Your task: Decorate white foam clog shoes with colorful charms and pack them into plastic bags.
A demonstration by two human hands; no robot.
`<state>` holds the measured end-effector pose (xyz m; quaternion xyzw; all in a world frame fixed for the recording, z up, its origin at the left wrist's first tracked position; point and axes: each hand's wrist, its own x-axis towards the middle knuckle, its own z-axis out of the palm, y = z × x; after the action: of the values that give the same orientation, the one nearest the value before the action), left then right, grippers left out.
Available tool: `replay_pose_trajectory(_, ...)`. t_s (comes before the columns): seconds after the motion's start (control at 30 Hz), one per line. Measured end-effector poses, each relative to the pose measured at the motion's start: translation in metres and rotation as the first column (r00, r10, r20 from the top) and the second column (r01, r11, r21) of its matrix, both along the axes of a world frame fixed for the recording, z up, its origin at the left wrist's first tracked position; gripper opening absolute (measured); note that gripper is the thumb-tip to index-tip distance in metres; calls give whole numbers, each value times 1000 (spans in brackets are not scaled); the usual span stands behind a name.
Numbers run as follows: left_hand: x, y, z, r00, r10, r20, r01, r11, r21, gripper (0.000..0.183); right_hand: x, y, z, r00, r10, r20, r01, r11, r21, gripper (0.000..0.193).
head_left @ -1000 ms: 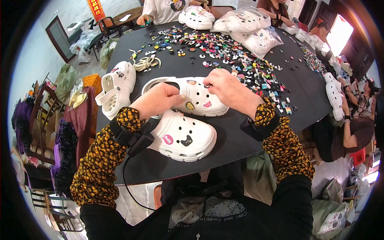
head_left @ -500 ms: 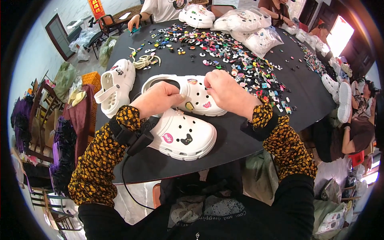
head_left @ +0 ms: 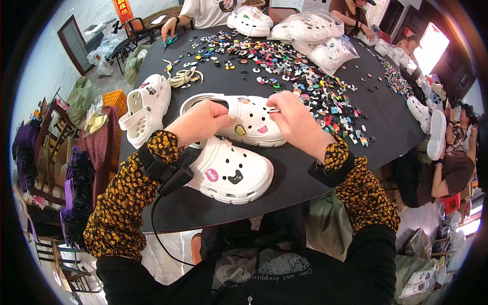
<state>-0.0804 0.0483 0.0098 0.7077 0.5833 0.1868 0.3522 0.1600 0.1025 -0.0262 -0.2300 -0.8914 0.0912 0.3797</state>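
Note:
A white clog (head_left: 258,117) with several colourful charms lies across the table in front of me, its toe to the right. My left hand (head_left: 201,122) grips its upper beside the foot opening, thumb on the outside. Over the toe, the fingers of my right hand (head_left: 295,123) are pinched together at the clog's holes; whatever is between them is too small and covered to name. Nearer to me rests a second white clog (head_left: 249,185), with a pink charm (head_left: 211,175) and a black game-controller charm (head_left: 235,177). Its heel end is partly hidden by my left forearm.
A third white clog (head_left: 156,109) stands at left, near a beige cord bundle (head_left: 184,79). Loose charms (head_left: 300,71) spread across the black table (head_left: 284,175). Bagged clogs (head_left: 307,25) sit at the back. Across the table, a person's hand (head_left: 169,29) is at teal scissors (head_left: 171,40).
My right hand has shifted slightly right along the toe, its fingers lifting a little. My left hand keeps its grip. The far person's hand and scissors have moved a little.

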Motion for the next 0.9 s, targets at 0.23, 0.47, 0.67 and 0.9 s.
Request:
replay_pose_trajectory(0.23, -1, 2, -3, 992, -40, 123, 39, 999, 4, 27, -6, 0, 8, 992, 92, -84, -107, 975, -195, 11)
replay_pose_trajectory(0.47, -10, 8, -20, 980, -100, 171, 58, 970, 235, 22, -30, -13, 8, 981, 194, -29, -196, 979, -63, 15)
replay_pose_trajectory(0.67, -6, 8, -6, 995, -76, 68, 70, 994, 79, 20, -31, -5, -6, 986, 138, 90, -144, 987, 70, 21)
replay_pose_trajectory(0.9, -9, 10, -11, 998, -59, 29, 56, 994, 95, 22, -44, -13, -9, 981, 28, 192, -67, 977, 201, 23)
